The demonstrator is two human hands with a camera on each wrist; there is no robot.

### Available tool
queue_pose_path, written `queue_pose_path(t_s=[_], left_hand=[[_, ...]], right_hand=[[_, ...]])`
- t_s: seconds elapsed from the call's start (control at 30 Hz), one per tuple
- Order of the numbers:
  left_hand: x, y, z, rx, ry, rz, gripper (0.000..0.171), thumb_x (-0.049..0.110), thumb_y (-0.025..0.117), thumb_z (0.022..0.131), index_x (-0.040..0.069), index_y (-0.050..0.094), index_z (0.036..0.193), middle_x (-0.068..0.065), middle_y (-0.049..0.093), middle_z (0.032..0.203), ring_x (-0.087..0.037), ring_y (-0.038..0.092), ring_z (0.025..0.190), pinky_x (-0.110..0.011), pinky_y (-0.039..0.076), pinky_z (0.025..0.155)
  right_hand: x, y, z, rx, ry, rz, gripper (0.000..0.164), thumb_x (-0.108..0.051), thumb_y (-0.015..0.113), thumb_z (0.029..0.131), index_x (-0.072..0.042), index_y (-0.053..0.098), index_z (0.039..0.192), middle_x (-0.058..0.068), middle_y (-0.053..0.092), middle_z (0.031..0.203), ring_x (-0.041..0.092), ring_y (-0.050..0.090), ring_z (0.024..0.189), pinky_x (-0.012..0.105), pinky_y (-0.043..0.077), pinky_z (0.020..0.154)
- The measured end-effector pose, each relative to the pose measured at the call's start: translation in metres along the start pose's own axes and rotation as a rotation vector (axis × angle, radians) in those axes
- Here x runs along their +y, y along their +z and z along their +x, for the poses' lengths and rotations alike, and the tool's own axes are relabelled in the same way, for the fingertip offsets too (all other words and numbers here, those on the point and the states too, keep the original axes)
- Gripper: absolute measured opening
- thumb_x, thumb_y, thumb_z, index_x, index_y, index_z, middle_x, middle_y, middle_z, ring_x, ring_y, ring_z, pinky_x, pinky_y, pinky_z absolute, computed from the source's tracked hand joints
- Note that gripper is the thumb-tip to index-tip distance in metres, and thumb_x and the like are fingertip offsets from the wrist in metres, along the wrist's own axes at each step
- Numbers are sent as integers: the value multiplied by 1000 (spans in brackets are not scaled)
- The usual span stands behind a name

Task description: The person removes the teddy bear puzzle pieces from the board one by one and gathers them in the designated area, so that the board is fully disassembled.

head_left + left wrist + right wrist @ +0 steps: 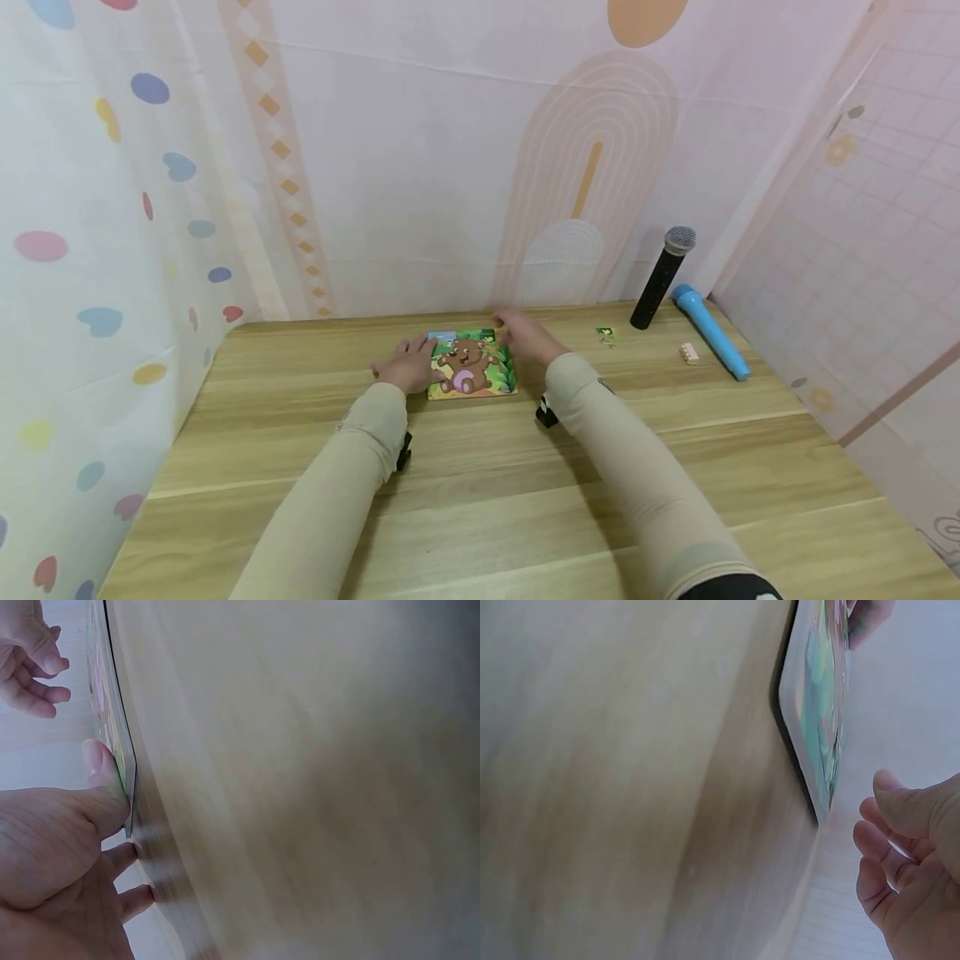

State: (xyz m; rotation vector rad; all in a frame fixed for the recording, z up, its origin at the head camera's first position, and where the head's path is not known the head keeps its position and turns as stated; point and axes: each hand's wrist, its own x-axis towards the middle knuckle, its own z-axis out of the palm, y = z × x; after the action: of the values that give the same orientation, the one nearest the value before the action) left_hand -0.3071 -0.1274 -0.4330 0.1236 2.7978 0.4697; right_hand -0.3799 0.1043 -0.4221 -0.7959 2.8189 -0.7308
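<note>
A flat square jigsaw puzzle (472, 375) with a brown bear on a green background lies on the wooden table. My left hand (407, 367) rests at its left edge. In the left wrist view, the left thumb (101, 769) lies on the puzzle's edge while other fingers touch the tabletop beside it. Over the puzzle's far right corner hovers my right hand (527, 336). Its fingers (881, 847) are loosely bent in the right wrist view, apart from the board, and nothing shows between them. A small green and yellow puzzle piece (606, 334) lies to the right.
A black microphone (658, 283) with a silver head stands at the back right. Beside it lies a blue toy microphone (712, 333), with a small pale pink block (688, 354) to its left. Patterned curtains (420, 167) hang behind the wooden table (480, 500).
</note>
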Motion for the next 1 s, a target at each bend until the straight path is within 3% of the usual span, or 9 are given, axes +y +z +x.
queue_pose_path(t_s=[0.43,0.73,1.0], left_hand=[[1,0,1,4,-6,14,77,38,59,103,15,18,164,-8,6,171,-38,5,155,-85,14,104],[2,-2,-1,7,-3,9,75,36,58,104,14,19,164,-8,6,171,-39,5,155,-86,14,104],[3,-1,-3,-1,-4,10,75,36,57,104,13,18,164,-10,6,171,-40,4,155,-86,14,103]], right_hand=[[-8,9,5,-31,-16,-11,43,4,62,98,9,52,140,20,62,132,34,56,128,42,45,110],[-13,13,8,-55,-24,-32,19,4,60,99,3,61,118,12,64,106,24,59,101,38,52,90],[-19,15,9,-65,-22,-1,33,5,58,100,8,57,133,14,63,104,24,61,97,37,52,93]])
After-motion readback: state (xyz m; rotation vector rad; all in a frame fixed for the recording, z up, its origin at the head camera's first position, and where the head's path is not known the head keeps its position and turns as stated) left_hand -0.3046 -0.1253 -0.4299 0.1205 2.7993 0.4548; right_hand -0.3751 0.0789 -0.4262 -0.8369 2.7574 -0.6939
